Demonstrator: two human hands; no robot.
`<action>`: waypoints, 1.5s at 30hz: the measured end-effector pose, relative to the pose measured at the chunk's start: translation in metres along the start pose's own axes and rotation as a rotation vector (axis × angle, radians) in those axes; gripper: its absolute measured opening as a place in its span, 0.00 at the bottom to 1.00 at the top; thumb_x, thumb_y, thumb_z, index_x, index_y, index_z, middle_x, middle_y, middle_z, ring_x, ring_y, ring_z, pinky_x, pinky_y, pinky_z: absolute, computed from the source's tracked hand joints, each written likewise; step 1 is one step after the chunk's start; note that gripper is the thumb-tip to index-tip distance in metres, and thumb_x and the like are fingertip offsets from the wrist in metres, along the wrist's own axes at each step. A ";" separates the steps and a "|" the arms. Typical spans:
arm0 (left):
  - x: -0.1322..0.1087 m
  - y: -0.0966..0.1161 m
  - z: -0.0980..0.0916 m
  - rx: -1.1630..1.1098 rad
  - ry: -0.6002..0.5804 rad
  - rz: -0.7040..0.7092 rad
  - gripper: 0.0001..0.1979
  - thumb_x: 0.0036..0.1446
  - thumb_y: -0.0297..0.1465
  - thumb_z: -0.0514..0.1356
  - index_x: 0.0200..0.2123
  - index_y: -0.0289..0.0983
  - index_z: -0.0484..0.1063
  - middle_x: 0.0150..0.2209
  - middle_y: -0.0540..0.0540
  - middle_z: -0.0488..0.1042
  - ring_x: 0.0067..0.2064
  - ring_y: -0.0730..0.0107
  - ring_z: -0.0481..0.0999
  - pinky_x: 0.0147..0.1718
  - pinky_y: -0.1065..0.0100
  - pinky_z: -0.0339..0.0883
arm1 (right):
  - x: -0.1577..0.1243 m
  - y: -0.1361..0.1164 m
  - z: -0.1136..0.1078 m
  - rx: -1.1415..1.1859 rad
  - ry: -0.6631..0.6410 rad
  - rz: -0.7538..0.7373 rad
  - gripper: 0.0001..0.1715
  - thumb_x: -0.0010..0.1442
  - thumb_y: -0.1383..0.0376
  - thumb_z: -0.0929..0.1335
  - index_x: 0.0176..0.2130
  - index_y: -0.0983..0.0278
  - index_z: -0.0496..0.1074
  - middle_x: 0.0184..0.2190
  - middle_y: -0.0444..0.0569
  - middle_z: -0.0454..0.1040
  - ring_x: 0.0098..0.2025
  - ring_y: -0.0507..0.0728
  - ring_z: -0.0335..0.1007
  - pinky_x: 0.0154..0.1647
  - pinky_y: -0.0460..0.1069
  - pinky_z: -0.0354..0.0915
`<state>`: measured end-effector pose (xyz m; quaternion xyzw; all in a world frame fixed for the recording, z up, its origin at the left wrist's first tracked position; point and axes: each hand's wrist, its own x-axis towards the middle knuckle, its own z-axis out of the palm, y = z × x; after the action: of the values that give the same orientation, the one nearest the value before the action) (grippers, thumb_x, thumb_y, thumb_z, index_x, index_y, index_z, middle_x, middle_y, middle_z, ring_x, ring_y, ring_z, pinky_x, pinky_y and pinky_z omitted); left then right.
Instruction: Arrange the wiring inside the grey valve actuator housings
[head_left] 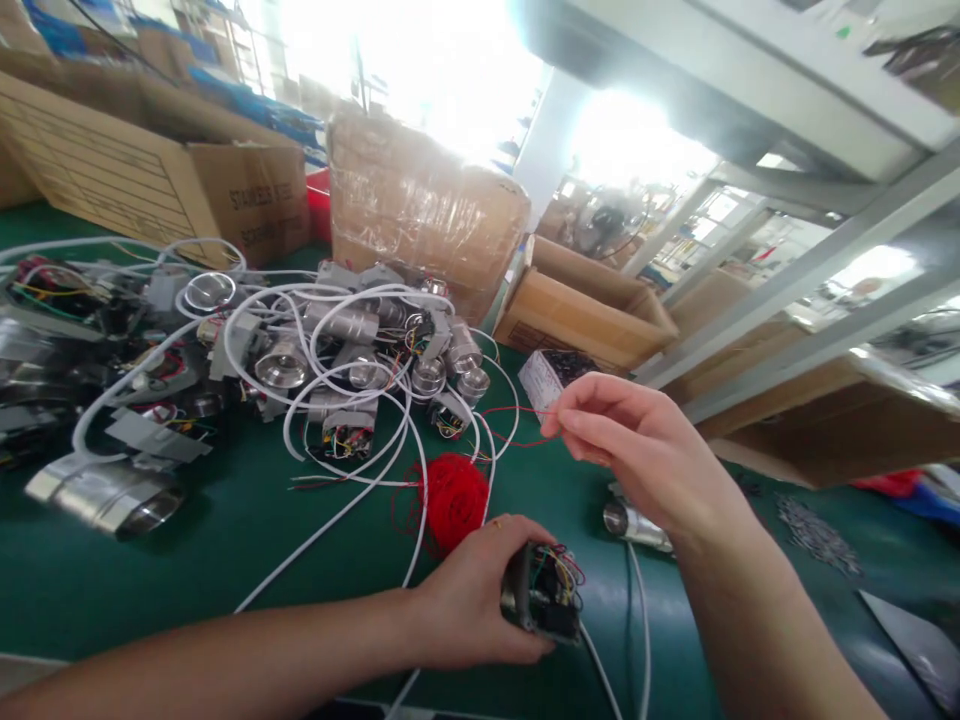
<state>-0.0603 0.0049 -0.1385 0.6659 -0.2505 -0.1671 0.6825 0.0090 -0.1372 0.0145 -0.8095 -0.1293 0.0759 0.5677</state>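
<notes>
My left hand (480, 595) is wrapped round an open electric actuator (551, 590), a dark housing with coloured wires and black parts showing inside. A white cable runs down from it. Above and right, my right hand (619, 430) pinches a thin red thread (517, 409) between thumb and fingertips. The thread stretches left toward the white cables. Just beyond my left hand lies a loose red ball of thread (454, 500). Below my right wrist, a small metal valve body (637, 525) with a white cable rests on the table.
Several metal valve units (352, 340) with tangled white cables heap the left and middle of the green table (300, 575). Cardboard boxes (427, 210) stand behind. A small box of dark screws (551, 385) sits near my right hand. Small grey parts (817, 535) lie at right.
</notes>
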 end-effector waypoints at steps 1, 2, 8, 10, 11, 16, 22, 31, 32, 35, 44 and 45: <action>0.000 0.001 -0.001 0.026 0.004 0.008 0.31 0.38 0.29 0.72 0.49 0.38 0.70 0.44 0.45 0.74 0.43 0.60 0.74 0.45 0.61 0.69 | -0.003 0.000 -0.003 0.036 0.025 0.000 0.09 0.56 0.61 0.71 0.31 0.65 0.72 0.28 0.45 0.75 0.24 0.48 0.60 0.24 0.45 0.55; 0.001 0.002 -0.002 0.073 0.012 0.026 0.31 0.38 0.29 0.72 0.49 0.38 0.71 0.44 0.45 0.74 0.44 0.59 0.73 0.46 0.60 0.68 | -0.006 0.001 -0.006 0.058 0.044 0.006 0.09 0.56 0.61 0.71 0.31 0.65 0.71 0.28 0.45 0.75 0.24 0.47 0.60 0.23 0.44 0.54; 0.005 0.015 -0.013 0.337 -0.005 0.032 0.36 0.35 0.37 0.79 0.50 0.42 0.73 0.50 0.44 0.71 0.52 0.53 0.69 0.53 0.54 0.66 | -0.041 0.008 -0.025 0.042 0.028 0.073 0.10 0.59 0.61 0.70 0.32 0.64 0.69 0.24 0.43 0.72 0.23 0.47 0.62 0.22 0.44 0.55; 0.006 0.020 -0.016 0.349 -0.046 -0.023 0.37 0.37 0.36 0.78 0.53 0.42 0.72 0.50 0.45 0.71 0.50 0.56 0.71 0.51 0.56 0.67 | -0.057 0.012 -0.028 0.041 0.010 0.097 0.09 0.60 0.62 0.70 0.32 0.64 0.68 0.24 0.42 0.72 0.24 0.47 0.62 0.22 0.43 0.56; 0.007 0.023 -0.016 0.353 -0.065 -0.049 0.37 0.38 0.35 0.78 0.53 0.42 0.71 0.49 0.45 0.71 0.49 0.56 0.73 0.50 0.56 0.68 | -0.064 0.013 -0.029 0.041 0.003 0.107 0.08 0.61 0.62 0.69 0.32 0.64 0.68 0.24 0.42 0.72 0.24 0.47 0.63 0.23 0.43 0.57; 0.005 0.043 -0.015 0.297 -0.128 -0.169 0.32 0.41 0.27 0.74 0.51 0.41 0.72 0.46 0.46 0.74 0.44 0.60 0.76 0.42 0.62 0.72 | -0.099 0.014 -0.017 0.073 -0.068 0.169 0.10 0.64 0.61 0.67 0.33 0.63 0.66 0.23 0.41 0.69 0.24 0.47 0.62 0.24 0.43 0.58; 0.000 0.049 -0.007 -0.084 -0.233 -0.493 0.29 0.44 0.25 0.66 0.52 0.39 0.65 0.34 0.51 0.75 0.23 0.71 0.73 0.17 0.73 0.67 | -0.111 0.022 0.005 0.025 -0.150 0.223 0.07 0.64 0.64 0.65 0.33 0.63 0.66 0.25 0.41 0.68 0.27 0.48 0.62 0.28 0.45 0.58; -0.003 0.051 -0.016 -0.077 -0.289 -0.478 0.36 0.44 0.25 0.66 0.58 0.38 0.62 0.29 0.54 0.74 0.29 0.73 0.74 0.25 0.77 0.64 | -0.102 0.056 0.003 -0.146 -0.059 0.207 0.09 0.63 0.62 0.65 0.32 0.64 0.67 0.23 0.40 0.65 0.26 0.49 0.60 0.26 0.45 0.57; -0.002 0.052 -0.016 -0.092 -0.282 -0.493 0.35 0.47 0.29 0.66 0.59 0.38 0.62 0.29 0.53 0.75 0.29 0.72 0.75 0.27 0.76 0.66 | -0.102 0.057 0.003 -0.166 -0.052 0.202 0.09 0.63 0.63 0.65 0.31 0.64 0.68 0.23 0.40 0.65 0.26 0.49 0.59 0.26 0.45 0.57; 0.000 0.053 -0.015 -0.137 -0.232 -0.517 0.32 0.57 0.47 0.59 0.60 0.35 0.63 0.31 0.47 0.77 0.29 0.68 0.78 0.30 0.70 0.71 | -0.103 0.059 0.003 -0.209 -0.038 0.200 0.08 0.62 0.64 0.65 0.31 0.63 0.68 0.23 0.41 0.66 0.26 0.49 0.61 0.26 0.45 0.58; 0.000 0.048 -0.010 -0.081 -0.161 -0.528 0.33 0.63 0.52 0.49 0.57 0.32 0.69 0.30 0.44 0.78 0.27 0.64 0.79 0.25 0.70 0.70 | -0.101 0.064 -0.004 -0.296 -0.069 0.146 0.08 0.61 0.68 0.67 0.30 0.64 0.74 0.29 0.44 0.69 0.29 0.49 0.62 0.28 0.45 0.59; -0.001 0.047 -0.010 -0.081 -0.160 -0.534 0.32 0.63 0.52 0.49 0.57 0.33 0.69 0.31 0.44 0.79 0.27 0.64 0.79 0.25 0.70 0.70 | -0.101 0.063 -0.005 -0.304 -0.089 0.155 0.07 0.61 0.68 0.68 0.31 0.63 0.75 0.30 0.44 0.70 0.29 0.49 0.63 0.29 0.45 0.60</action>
<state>-0.0599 0.0164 -0.0920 0.6652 -0.1121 -0.4030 0.6185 -0.0780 -0.1916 -0.0448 -0.8893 -0.1015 0.1350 0.4249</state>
